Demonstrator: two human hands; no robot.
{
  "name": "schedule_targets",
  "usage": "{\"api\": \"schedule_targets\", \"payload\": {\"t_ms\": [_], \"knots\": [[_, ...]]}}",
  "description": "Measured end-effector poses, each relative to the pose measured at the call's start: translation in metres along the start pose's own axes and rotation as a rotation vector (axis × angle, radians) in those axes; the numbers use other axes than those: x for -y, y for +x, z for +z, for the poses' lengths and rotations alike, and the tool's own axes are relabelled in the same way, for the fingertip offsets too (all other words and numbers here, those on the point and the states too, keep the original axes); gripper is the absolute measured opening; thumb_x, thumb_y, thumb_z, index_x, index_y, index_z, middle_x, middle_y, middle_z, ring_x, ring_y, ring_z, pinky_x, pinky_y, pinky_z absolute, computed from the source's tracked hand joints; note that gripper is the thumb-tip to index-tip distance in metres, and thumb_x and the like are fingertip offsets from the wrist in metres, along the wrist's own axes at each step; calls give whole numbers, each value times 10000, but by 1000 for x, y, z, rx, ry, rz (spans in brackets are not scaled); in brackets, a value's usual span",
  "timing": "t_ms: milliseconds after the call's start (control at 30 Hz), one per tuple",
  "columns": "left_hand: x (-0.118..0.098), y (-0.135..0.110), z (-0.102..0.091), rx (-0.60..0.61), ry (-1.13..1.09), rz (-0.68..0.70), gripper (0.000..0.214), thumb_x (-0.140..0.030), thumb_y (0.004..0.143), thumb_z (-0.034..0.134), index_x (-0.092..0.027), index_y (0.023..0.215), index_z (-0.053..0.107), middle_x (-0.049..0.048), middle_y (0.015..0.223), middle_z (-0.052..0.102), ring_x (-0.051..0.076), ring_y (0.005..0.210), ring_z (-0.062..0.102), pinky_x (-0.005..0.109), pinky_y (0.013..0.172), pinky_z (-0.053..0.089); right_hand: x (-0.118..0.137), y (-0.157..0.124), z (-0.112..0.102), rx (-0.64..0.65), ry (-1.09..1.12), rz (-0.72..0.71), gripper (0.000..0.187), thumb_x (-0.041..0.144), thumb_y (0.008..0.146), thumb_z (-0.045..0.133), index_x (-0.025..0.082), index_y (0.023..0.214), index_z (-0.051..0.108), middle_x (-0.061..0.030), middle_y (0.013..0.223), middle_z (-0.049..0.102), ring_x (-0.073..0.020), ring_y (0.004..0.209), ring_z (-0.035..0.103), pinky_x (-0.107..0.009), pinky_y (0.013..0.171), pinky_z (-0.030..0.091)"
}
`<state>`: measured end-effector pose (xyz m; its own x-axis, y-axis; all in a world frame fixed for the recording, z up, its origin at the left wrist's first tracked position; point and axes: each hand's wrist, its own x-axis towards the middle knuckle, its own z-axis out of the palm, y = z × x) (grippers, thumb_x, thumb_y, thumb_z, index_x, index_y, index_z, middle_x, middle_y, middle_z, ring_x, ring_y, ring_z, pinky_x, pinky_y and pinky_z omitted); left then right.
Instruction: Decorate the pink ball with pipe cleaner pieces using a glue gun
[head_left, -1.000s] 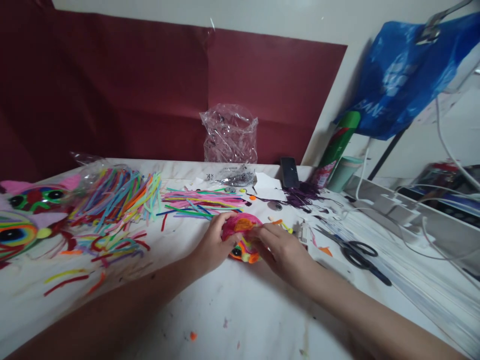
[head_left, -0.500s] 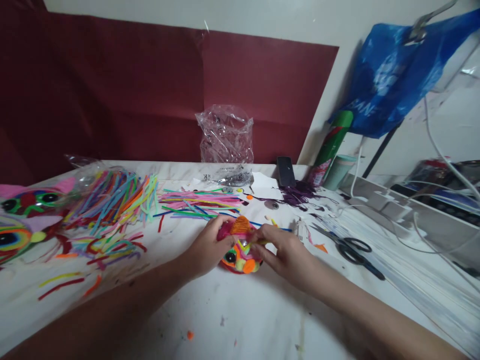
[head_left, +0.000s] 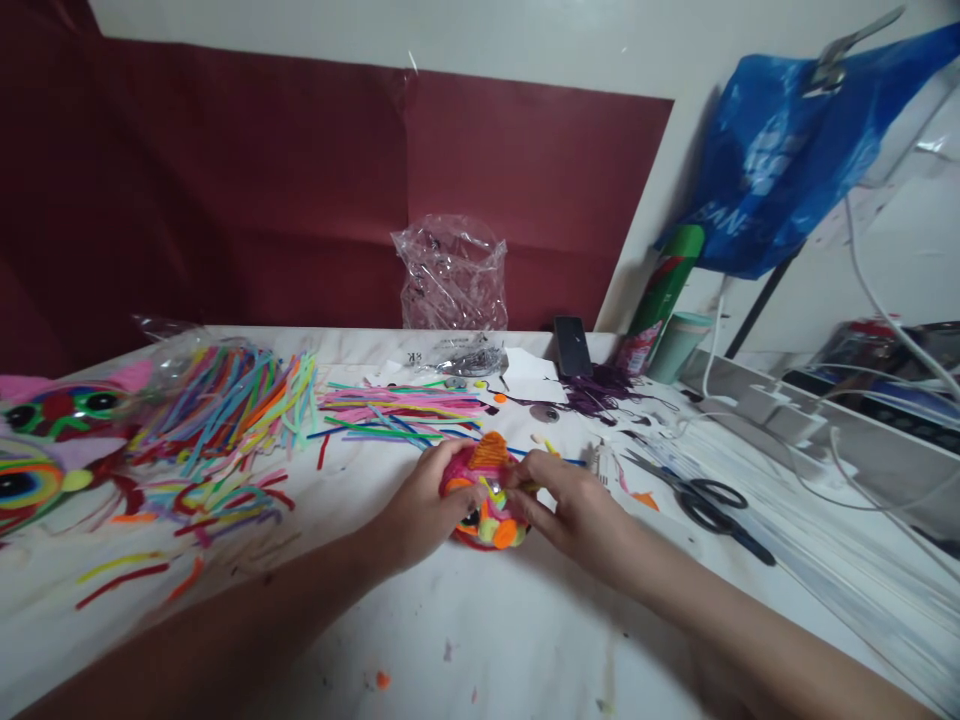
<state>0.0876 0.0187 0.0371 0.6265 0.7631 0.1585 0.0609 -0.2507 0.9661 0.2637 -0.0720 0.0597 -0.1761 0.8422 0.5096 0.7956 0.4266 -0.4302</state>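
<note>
A round, colourful pipe-cleaner animal face [head_left: 495,505] rests on the white tabletop between my hands. It has an orange ear on top, an orange pom-pom and pale yellow ones low down. My left hand [head_left: 431,495] grips its left side, thumb across the front and over the dark eye. From the right, my right hand [head_left: 566,500] pinches a short yellow pipe cleaner [head_left: 527,487] against the face's upper right. The fingers hide most of that piece and the face's right edge.
Pipe cleaners lie in a bagged heap [head_left: 232,400] and a loose pile [head_left: 405,402]. Finished animal faces [head_left: 71,408] sit far left. Black scissors [head_left: 709,505], a glue gun [head_left: 600,460], purple strands [head_left: 600,390] and a phone [head_left: 572,345] are to the right. White cables [head_left: 847,480] run along the right edge.
The animal face has shifted slightly right and tilted. My left thumb now covers more of its eye. My right hand keeps its pinch in nearly the same place.
</note>
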Motion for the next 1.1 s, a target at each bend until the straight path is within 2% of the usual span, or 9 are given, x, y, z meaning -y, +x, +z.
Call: {"api": "schedule_targets", "payload": {"t_ms": [167, 367, 500, 600, 800, 1100], "knots": [[1, -2, 7, -36, 3, -17, 564, -195, 673, 659, -212, 1216, 509, 72, 1130, 641, 268, 1095, 574, 402, 969, 422, 2, 0, 1, -12, -61, -58, 112, 112, 842, 510, 190, 777, 558, -14, 685, 617, -130, 603, 581, -225, 552, 452], [-5, -4, 11, -99, 142, -42, 586, -155, 656, 623, -208, 1224, 488, 92, 1208, 580, 283, 1161, 520, 425, 1000, 394, -3, -1, -7, -54, -166, -143, 130, 173, 905, 479, 173, 866, 603, -62, 759, 621, -146, 652, 596, -240, 579, 479], [-10, -4, 11, -92, 164, -26, 567, -161, 650, 612, -203, 1205, 500, 96, 1218, 568, 289, 1185, 489, 438, 1022, 370, -8, 0, -9, -72, -227, -164, 171, 166, 918, 457, 152, 884, 623, -82, 767, 616, -161, 680, 604, -250, 595, 483], [-10, -4, 11, -93, 185, 0, 543, -156, 649, 600, -196, 1183, 510, 99, 1204, 565, 287, 1170, 492, 442, 1019, 367, -7, 1, -4, -73, -201, -117, 135, 171, 895, 497, 160, 861, 627, -63, 746, 615, -151, 649, 601, -238, 570, 473], [-8, -6, 12, -82, 234, 15, 546, -163, 665, 593, -200, 1199, 486, 105, 1231, 522, 275, 1166, 484, 426, 1016, 363, 3, 1, -1, -57, 5, 88, 119, 106, 816, 519, 189, 750, 572, -10, 678, 634, -118, 557, 590, -209, 514, 454], [-10, -6, 12, -91, 213, 20, 550, -156, 642, 615, -207, 1179, 504, 97, 1223, 535, 280, 1163, 484, 430, 1017, 366, 6, 1, -2, -28, 29, 158, 143, 72, 749, 500, 187, 710, 578, -1, 639, 639, -126, 551, 589, -211, 515, 437]]}}
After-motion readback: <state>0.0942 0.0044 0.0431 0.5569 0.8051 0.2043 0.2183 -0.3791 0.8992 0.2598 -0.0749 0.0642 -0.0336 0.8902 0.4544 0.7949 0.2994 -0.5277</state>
